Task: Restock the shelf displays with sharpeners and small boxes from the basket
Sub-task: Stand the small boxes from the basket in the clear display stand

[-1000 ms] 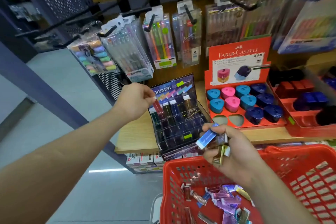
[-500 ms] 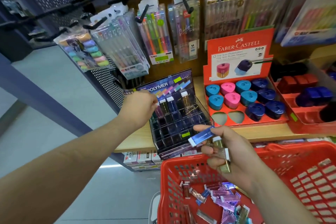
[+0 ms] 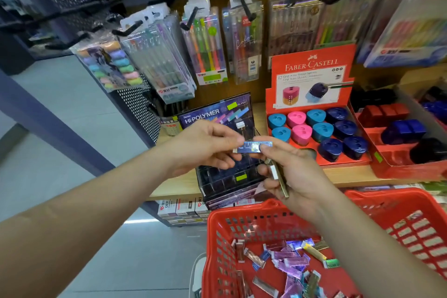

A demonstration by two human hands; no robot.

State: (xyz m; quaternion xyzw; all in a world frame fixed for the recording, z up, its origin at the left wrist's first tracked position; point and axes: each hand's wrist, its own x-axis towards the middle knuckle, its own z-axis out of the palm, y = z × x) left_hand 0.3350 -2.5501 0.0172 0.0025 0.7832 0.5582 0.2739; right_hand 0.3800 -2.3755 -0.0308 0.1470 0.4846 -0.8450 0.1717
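Observation:
A shiny blue small box [image 3: 254,147] is pinched at its left end by my left hand [image 3: 205,145] and at its right end by the thumb and forefinger of my right hand [image 3: 292,172]. The right hand's lower fingers also hold a gold small box [image 3: 280,180]. Both hands hover in front of the black Hi-Polymer display [image 3: 225,176] on the wooden shelf. Below, the red basket [image 3: 242,220] holds several loose shiny boxes [image 3: 287,261]. To the right stands the red Faber-Castell tray [image 3: 312,72] with blue and pink sharpeners [image 3: 321,128].
Pen packs [image 3: 210,51] hang on hooks above the shelf. A second red tray [image 3: 411,167] with dark sharpeners sits at far right. Boxed stock [image 3: 179,208] lies on the lower shelf. Grey floor and a perforated shelf side [image 3: 137,109] are to the left.
My left hand left the display slots and came right to meet the right hand. It now pinches the blue box that the right hand lifted toward it.

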